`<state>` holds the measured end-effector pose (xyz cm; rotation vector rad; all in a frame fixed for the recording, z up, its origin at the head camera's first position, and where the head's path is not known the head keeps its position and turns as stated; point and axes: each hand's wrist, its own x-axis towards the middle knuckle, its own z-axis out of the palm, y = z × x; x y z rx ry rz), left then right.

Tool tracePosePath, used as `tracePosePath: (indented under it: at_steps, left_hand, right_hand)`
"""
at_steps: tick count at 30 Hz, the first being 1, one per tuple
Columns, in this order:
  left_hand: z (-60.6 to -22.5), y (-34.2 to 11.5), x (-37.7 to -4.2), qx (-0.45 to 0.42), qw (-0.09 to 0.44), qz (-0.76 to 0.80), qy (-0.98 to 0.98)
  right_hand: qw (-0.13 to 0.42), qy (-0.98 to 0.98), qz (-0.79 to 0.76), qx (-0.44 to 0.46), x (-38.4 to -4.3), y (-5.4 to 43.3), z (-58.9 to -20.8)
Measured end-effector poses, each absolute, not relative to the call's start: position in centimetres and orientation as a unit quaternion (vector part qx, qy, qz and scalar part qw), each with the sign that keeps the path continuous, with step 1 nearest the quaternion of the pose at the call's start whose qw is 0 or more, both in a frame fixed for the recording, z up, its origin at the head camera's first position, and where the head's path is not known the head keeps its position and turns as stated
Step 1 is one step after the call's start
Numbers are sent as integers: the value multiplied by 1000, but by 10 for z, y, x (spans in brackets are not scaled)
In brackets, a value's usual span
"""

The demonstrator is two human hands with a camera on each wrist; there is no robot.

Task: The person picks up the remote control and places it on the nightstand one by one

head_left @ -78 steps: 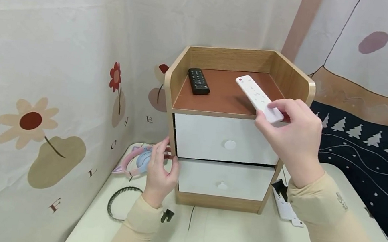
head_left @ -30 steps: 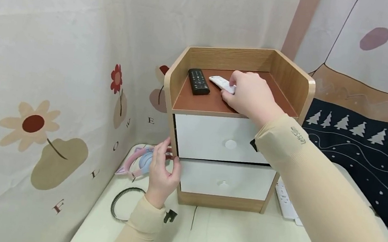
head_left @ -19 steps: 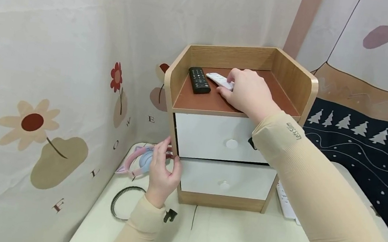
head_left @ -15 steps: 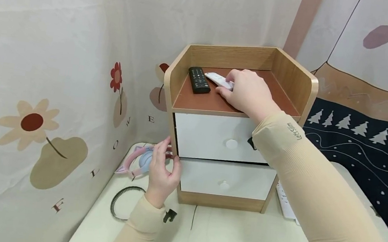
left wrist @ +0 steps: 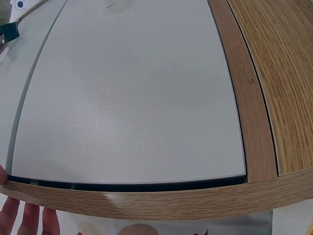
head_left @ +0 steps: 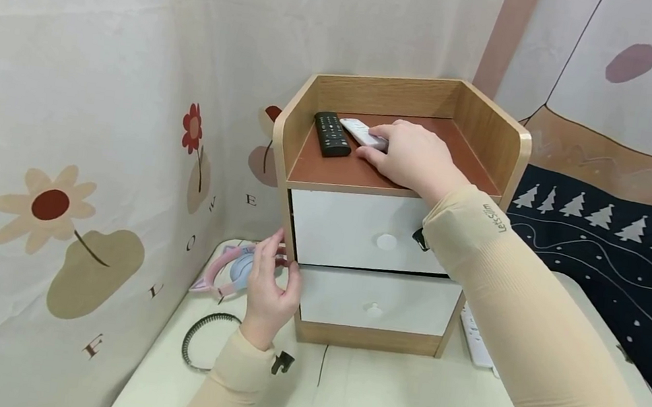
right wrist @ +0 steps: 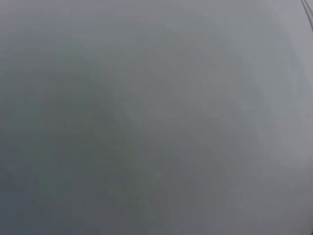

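A small wooden drawer cabinet (head_left: 367,339) with two white drawer fronts stands in the middle of the head view. On its brown top, my right hand (head_left: 414,156) pinches a white remote control (head_left: 361,131) by its near end. The remote's far end lies beside a black remote control (head_left: 332,134), angled towards it. My left hand (head_left: 273,288) holds the cabinet's left side panel, thumb at the front edge. In the left wrist view, that hand's fingers (left wrist: 30,218) show outside the panel edge (left wrist: 161,204). The right wrist view is filled by a blurred grey surface.
Raised wooden walls (head_left: 385,93) border the cabinet top at the back and sides. Pink and blue headphones (head_left: 232,270) and a black coiled band (head_left: 189,343) lie at the left. A white power strip (head_left: 476,337) lies at the right, partly behind the right sleeve.
My right hand has brought the white remote from above the cabinet's front right down onto the top, then left, close beside the black remote. The left hand has stayed at the side panel.
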<state>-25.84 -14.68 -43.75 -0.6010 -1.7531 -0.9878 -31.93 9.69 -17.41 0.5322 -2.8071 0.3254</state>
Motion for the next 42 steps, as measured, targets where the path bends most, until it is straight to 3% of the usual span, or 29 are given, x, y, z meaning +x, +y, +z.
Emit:
tracePosePath:
  at_steps: [19, 32, 37, 42]
  left_hand:
    - [-438, -148, -258, -244, 502, -402, -725]
    - [-439, -149, -256, -246, 498, -406, -726]
    - [-438, -148, -256, -247, 500, -405, -724]
    - [-438, -149, -257, -248, 501, -405, -724]
  right_hand:
    - [132, -968, 113, 180, -319, 95, -173]
    - [140, -956, 186, 180, -297, 107, -180]
    - [182, -931, 251, 195, -283, 118, -188]
    - [274, -899, 271, 205, -266, 127, -206]
